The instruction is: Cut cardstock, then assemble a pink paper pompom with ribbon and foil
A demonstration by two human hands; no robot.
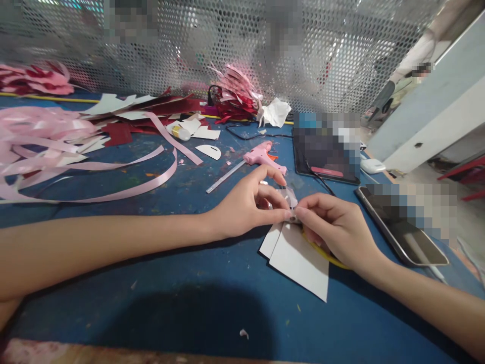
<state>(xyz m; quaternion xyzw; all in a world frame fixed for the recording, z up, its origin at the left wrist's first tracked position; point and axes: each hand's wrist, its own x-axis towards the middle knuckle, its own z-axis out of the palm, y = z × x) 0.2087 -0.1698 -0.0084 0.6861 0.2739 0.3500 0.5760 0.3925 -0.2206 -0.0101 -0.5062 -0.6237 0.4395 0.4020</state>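
Observation:
My left hand (255,202) and my right hand (337,222) meet at the middle of the table. Both have thumb and finger pinched on a small pale piece (291,197), partly see-through, with a dark spot at its lower end. Its exact kind is hidden by the fingers. Just below lie two overlapping white cards (299,263). A curved yellow strip (329,257) shows under my right hand; what it belongs to is hidden. Beyond my left hand rests a pink glue gun (261,154) with a clear glue stick (226,176) in its back end.
On the left, pink ribbons (94,194) spread over the blue table (170,263). Behind are red and white paper scraps (166,107) and a crumpled white paper (276,112). A tablet (326,151) and a phone (401,227) lie right. A perforated metal panel (227,40) borders the back.

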